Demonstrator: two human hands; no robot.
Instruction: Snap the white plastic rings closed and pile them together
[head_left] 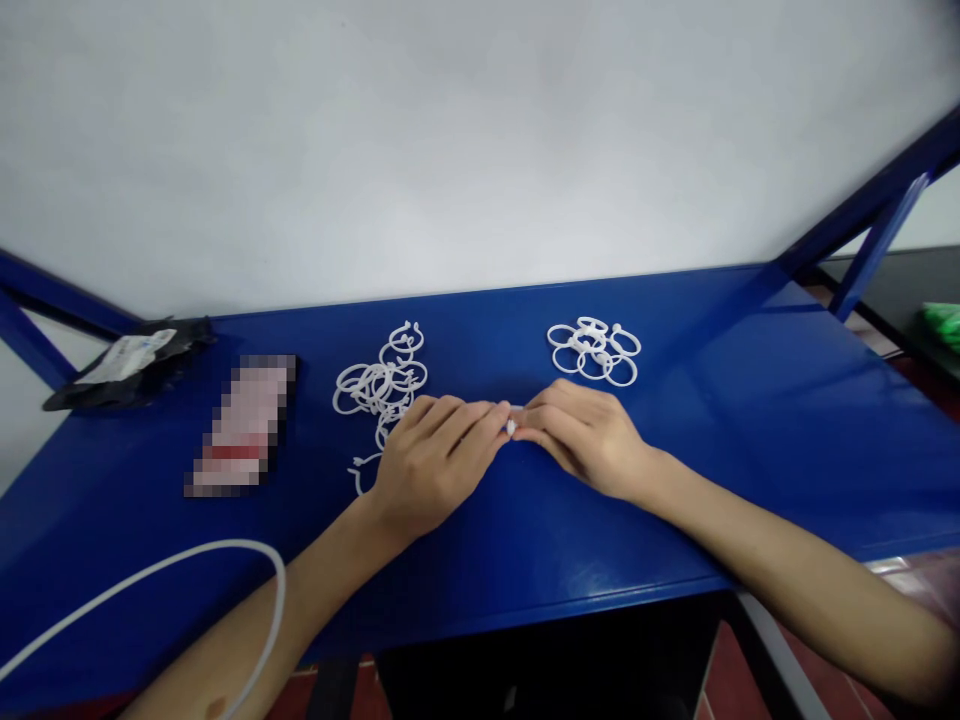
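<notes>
A white plastic curtain ring (511,426) is pinched between my two hands at the middle of the table; only a small bit of it shows among the fingertips. My left hand (439,455) is closed on one side of it, and my right hand (589,435) on the other. Just behind and left of my left hand lies a loose pile of white rings (382,385), several with their ends apart; my hand hides part of this pile. Beyond my right hand sits a smaller cluster of white rings (592,350), which look mostly closed into loops.
The blue table (465,570) meets a pale wall at the back. At its left lie a blurred-out flat object (244,425) and a black plastic package (142,360) with a white label. A white cable (217,545) loops over my left forearm. Blue frame bars (885,230) rise at the sides.
</notes>
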